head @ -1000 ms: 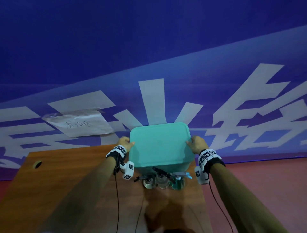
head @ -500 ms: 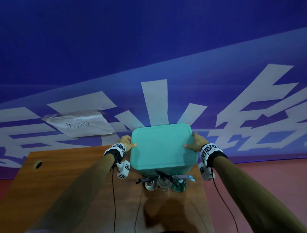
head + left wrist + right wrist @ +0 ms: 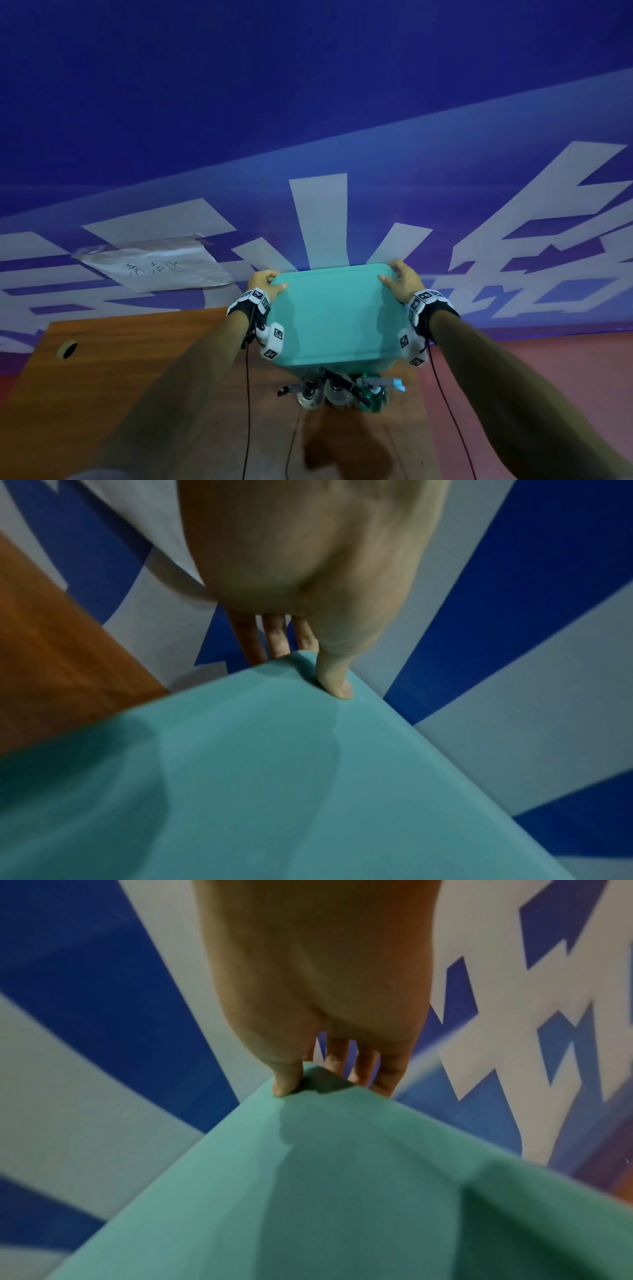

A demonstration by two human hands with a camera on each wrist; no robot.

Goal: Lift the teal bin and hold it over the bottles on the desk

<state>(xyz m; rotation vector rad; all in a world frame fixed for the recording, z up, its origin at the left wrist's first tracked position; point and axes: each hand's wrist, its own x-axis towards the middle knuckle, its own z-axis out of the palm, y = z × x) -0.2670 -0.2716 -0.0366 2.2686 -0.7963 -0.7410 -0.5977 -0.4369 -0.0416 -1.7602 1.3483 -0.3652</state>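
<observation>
Three spray bottles (image 3: 342, 394) are seen standing on the near tabletop (image 3: 137, 394). Just beyond, a teal bin (image 3: 334, 315) is held above it, its far corners grasped by the left hand (image 3: 263, 284) and right hand (image 3: 402, 282), thumbs pressed on top, fingers (image 3: 277, 639) curled behind.

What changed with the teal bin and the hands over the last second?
Both hands slid along the teal bin toward its far corners: the left hand and right hand now grip it there, thumbs on top, fingers over the edge. The bin looks tipped a little further toward the camera. Unchanged: both hands keep hold, the spray bottles stand below on the wooden table, the paper sheet stays taped to the blue banner.
</observation>
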